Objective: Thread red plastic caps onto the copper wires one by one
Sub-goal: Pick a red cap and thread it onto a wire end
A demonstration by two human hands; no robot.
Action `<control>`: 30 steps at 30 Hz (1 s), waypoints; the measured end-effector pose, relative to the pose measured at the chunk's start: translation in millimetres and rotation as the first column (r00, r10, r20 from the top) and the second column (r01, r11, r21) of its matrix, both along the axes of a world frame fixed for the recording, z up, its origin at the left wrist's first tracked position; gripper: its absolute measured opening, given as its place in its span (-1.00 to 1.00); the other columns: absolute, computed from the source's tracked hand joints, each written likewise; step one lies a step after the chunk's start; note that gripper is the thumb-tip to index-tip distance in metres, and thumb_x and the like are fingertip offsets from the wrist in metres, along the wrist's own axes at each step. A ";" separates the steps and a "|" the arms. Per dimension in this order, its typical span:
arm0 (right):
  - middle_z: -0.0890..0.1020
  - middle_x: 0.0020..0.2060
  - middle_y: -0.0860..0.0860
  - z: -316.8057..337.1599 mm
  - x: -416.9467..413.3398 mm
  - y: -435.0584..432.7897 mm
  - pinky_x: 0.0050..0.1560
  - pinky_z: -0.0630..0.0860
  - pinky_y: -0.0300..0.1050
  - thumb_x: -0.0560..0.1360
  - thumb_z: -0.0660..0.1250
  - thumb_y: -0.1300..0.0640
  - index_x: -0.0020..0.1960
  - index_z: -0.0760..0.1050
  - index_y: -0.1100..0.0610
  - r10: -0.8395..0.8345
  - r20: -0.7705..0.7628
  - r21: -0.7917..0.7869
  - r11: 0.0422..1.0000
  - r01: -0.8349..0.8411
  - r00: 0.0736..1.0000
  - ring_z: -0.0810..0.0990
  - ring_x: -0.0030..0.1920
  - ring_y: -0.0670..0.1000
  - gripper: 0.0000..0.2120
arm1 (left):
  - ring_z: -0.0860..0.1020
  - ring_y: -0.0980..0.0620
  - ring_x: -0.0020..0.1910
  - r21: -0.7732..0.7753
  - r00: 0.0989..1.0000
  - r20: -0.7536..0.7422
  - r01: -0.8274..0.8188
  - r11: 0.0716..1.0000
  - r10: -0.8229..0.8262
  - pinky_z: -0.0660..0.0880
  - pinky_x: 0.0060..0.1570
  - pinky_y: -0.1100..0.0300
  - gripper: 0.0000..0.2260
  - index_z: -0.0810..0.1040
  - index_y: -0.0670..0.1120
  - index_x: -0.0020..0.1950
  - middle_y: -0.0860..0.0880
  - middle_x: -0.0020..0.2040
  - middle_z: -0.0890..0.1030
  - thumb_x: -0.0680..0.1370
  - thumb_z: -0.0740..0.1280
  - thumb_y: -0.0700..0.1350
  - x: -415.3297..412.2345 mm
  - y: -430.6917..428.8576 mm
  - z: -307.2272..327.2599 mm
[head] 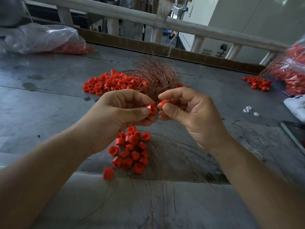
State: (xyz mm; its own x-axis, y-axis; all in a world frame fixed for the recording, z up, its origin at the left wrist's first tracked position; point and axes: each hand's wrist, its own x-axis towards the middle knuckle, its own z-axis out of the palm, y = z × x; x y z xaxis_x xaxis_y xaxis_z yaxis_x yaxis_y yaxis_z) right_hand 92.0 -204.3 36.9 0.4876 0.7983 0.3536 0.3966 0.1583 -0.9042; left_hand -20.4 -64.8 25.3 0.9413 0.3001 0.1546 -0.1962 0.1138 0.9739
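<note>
Threading mid-step: red cap (151,109) pinched in left hand (125,111) fingers, second red cap (162,102) in right hand (186,113) fingers. Next, likely: steady aiming of a strand from copper wire tangle (155,76) through cap hole.

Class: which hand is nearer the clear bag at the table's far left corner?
Left. The left hand is right of the clear bag and nearer the person; the right hand is farther right.

A stained grey worktable (49,100) stands before a white wooden railing (125,14) and pale wall (247,19).
</note>
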 end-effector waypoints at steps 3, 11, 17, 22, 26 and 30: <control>0.61 -0.21 -0.01 -0.1 -0.3 -0.2 -0.04 0.59 -0.11 0.30 0.35 0.10 -0.04 0.50 -0.01 -0.031 0.046 -0.014 0.999 0.031 0.998 0.62 -0.15 -0.02 -0.77 | 0.66 0.02 -0.24 0.016 1.000 0.000 0.000 1.000 0.000 0.55 -0.26 0.30 -0.84 0.67 -0.07 -0.22 -0.08 -0.25 0.67 0.25 0.37 -0.19 -0.4 -0.4 0.4; 0.62 -0.23 -0.14 -2.3 -5.9 2.2 -0.13 0.51 -0.35 0.32 0.42 0.23 -0.10 0.54 -0.01 -0.073 0.187 0.020 0.997 0.071 0.980 0.61 -0.19 -0.18 -0.78 | 0.65 0.02 -0.26 0.061 0.999 -0.012 -0.032 0.998 0.033 0.55 -0.27 0.31 -0.83 0.68 -0.04 -0.24 -0.09 -0.28 0.67 0.24 0.36 -0.19 0.5 -2.8 1.1; 0.62 -0.16 -0.08 -7.2 -6.3 2.5 -0.10 0.52 -0.35 0.33 0.44 0.29 0.01 0.55 0.08 -0.125 0.297 0.011 0.992 0.127 0.947 0.62 -0.13 -0.16 -0.72 | 0.65 0.04 -0.28 0.100 0.999 -0.004 -0.045 0.994 0.046 0.55 -0.26 0.32 -0.82 0.68 0.01 -0.24 -0.07 -0.30 0.67 0.23 0.36 -0.17 0.9 -3.2 -0.2; 0.62 -0.18 -0.08 -7.4 -7.2 1.6 -0.09 0.53 -0.32 0.32 0.45 0.28 0.02 0.55 0.09 -0.151 0.347 0.037 0.988 0.147 0.926 0.62 -0.14 -0.15 -0.70 | 0.66 0.04 -0.27 0.122 0.998 -0.004 -0.056 0.991 0.057 0.55 -0.26 0.33 -0.81 0.68 0.03 -0.23 -0.07 -0.30 0.68 0.23 0.36 -0.17 0.9 -4.1 -1.1; 0.60 -0.19 -0.13 -7.9 -7.0 1.7 -0.09 0.51 -0.37 0.32 0.46 0.27 0.02 0.55 0.09 -0.162 0.373 0.041 0.987 0.158 0.914 0.61 -0.13 -0.17 -0.70 | 0.66 0.04 -0.28 0.137 0.998 -0.003 -0.066 0.988 0.067 0.55 -0.28 0.33 -0.82 0.68 0.03 -0.25 -0.07 -0.30 0.68 0.22 0.36 -0.16 0.5 -5.8 -0.8; 0.58 -0.20 -0.15 -7.4 -7.4 0.2 -0.07 0.51 -0.37 0.31 0.45 0.26 0.01 0.56 0.12 -0.170 0.407 0.056 0.985 0.161 0.898 0.60 -0.11 -0.17 -0.72 | 0.66 0.04 -0.28 0.153 0.998 -0.001 -0.061 0.986 0.062 0.54 -0.28 0.34 -0.81 0.68 0.02 -0.23 -0.08 -0.30 0.68 0.23 0.36 -0.15 -0.3 -7.1 -0.1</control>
